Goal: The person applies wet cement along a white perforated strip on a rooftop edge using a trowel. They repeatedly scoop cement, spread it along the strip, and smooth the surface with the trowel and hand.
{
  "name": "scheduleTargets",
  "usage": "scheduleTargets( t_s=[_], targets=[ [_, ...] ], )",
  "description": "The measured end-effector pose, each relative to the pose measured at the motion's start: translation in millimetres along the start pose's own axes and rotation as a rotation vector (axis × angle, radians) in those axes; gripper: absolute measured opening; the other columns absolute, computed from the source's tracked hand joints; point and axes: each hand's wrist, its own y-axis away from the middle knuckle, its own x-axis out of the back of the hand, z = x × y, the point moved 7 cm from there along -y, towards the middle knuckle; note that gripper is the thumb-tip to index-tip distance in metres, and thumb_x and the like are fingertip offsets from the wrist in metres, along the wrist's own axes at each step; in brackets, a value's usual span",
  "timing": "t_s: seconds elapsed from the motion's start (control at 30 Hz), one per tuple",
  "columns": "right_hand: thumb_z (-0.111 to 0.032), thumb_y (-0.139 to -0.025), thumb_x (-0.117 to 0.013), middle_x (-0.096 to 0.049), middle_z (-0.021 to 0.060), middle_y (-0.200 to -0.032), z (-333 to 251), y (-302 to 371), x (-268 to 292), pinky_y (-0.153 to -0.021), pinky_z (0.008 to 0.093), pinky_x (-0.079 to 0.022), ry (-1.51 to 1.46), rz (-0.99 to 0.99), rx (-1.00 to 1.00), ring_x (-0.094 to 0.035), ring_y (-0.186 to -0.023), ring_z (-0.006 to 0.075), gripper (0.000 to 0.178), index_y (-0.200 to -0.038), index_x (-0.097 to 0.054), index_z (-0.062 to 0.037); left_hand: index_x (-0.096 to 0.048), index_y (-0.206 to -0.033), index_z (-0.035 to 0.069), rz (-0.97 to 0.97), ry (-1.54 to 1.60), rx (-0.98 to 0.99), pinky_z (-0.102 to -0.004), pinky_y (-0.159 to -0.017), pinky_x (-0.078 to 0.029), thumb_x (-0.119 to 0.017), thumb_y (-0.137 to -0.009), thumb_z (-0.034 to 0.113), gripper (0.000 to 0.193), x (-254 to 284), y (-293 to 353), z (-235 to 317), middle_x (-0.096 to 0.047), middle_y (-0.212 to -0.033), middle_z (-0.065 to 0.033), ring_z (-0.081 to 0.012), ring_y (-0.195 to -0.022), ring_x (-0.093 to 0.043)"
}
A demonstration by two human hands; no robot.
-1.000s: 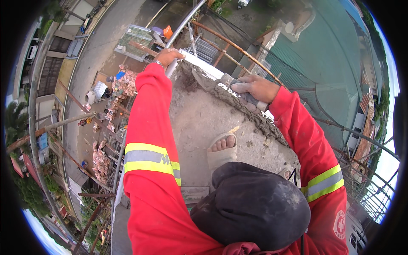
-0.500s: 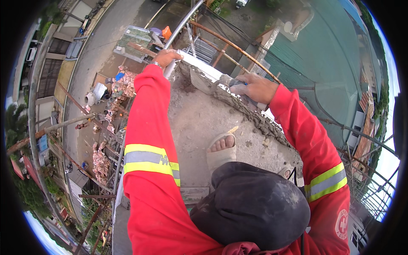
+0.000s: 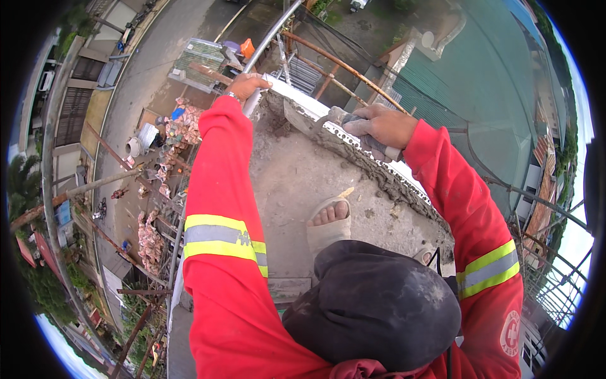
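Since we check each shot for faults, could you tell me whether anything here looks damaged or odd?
Yes: the slab's edge under the right hand is crumbled and ragged. The foot on the slab wears only an open sandal, close to that high edge.

Grey trowel-like tool point(image 3: 344, 120) mostly hidden under right hand point(image 3: 382, 126); only a bit of blade shows, handle not visible, can't tell exact kind. Left hand point(image 3: 247, 84) fingers curl over white pipe rail point(image 3: 252, 101), so fingertips hidden behind it. Foot in pale strap sandal point(image 3: 328, 228): heel & ankle covered by dark cloth bundle point(image 3: 379, 306); other foot barely shows at the bundle's right edge. Both red sleeves cut off by lower frame edge. Street clutter far below point(image 3: 167, 136) too small to id – buckets? rubble? unclear. Outer rim of view black, fisheye bends everything near it.
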Motion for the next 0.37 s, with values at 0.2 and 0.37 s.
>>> scheduleTargets(
  t_s=[0.2,0.37],
  targets=[
    [-0.038,-0.082,-0.056,-0.063,0.0101,-0.075,2,7,-4,-0.064,0.0302,-0.047,-0.043,0.003,-0.013,-0.061,-0.065,0.0166,0.045,-0.106,-0.063,-0.0008,-0.068,-0.092,0.003,-0.007,-0.032,-0.023,-0.0283,-0.079,-0.039,-0.071,-0.07,0.021,0.029,0,-3,1,-0.065,-0.09,-0.0068,-0.0169,-0.085,-0.056],
    [-0.04,-0.083,-0.055,-0.064,0.009,-0.072,-4,22,0,-0.062,0.0282,-0.048,0.056,0.008,0.003,-0.064,-0.062,0.0175,0.05,-0.116,-0.059,-0.0025,-0.068,-0.098,0.005,0.008,-0.059,-0.018,-0.0273,-0.081,-0.038,-0.07,-0.071,0.022,0.032,0,1,4,-0.065,-0.093,-0.0079,-0.0172,-0.089,-0.056]
  ],
)
